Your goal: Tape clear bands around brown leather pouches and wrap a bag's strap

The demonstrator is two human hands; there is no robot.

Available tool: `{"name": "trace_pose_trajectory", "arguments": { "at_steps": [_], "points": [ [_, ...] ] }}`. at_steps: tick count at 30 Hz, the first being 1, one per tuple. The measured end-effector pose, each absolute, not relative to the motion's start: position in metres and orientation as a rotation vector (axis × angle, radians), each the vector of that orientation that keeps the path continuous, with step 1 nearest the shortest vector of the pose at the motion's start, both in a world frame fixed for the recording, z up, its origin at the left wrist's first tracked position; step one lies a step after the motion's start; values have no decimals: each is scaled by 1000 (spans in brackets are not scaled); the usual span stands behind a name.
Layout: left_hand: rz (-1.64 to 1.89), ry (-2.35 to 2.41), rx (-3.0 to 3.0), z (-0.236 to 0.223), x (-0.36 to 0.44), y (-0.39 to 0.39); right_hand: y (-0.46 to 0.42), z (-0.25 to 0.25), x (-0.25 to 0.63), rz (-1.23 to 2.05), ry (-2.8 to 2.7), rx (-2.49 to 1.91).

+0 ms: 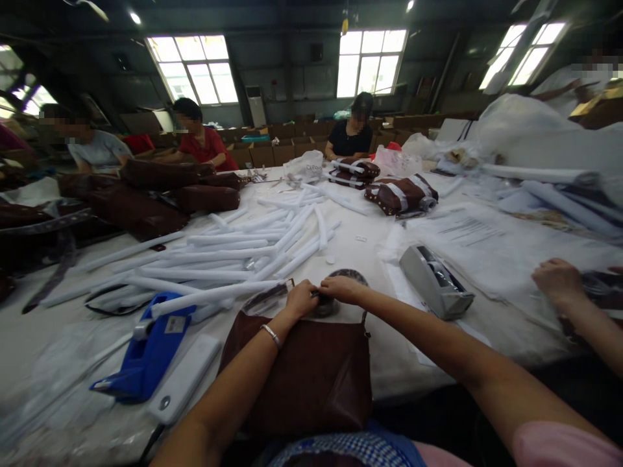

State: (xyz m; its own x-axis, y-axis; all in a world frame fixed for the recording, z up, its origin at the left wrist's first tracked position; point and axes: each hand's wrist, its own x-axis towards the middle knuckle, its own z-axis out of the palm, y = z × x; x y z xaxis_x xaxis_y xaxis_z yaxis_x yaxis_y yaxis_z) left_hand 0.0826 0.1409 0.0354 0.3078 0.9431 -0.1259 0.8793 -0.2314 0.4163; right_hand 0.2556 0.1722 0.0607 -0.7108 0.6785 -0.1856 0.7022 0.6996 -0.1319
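Observation:
A dark brown leather bag (311, 370) lies on the white table (370, 253) right in front of me. My left hand (300, 299), with a silver bracelet on its wrist, is closed at the bag's top edge. My right hand (341, 288) is closed too, its fingertips meeting the left hand's over a small dark part of the bag's handle (325, 305). What the fingers pinch is too small to name. A transparent strip (265, 297) lies by the bag's upper left corner.
A blue tape dispenser (146, 350) stands at my left, a grey one (435, 280) at my right. Several white paper rolls (233, 259) cover the table's middle. Brown bags (150, 194) are piled at the left and wrapped ones (402, 194) further back. Another person's hand (557, 280) rests at right; three people sit across.

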Motion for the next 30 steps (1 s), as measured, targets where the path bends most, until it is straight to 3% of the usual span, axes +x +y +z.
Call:
{"name": "trace_pose_trajectory", "arguments": {
  "at_steps": [8,22,30],
  "points": [
    [231,1761,2107,30,89,143,141,48,264,-202,2547,1685],
    [220,1741,2146,28,87,146,173,59,257,-314,2820,1129],
    [222,1846,2095,29,87,146,150,51,257,-227,2650,1596]
  ]
}}
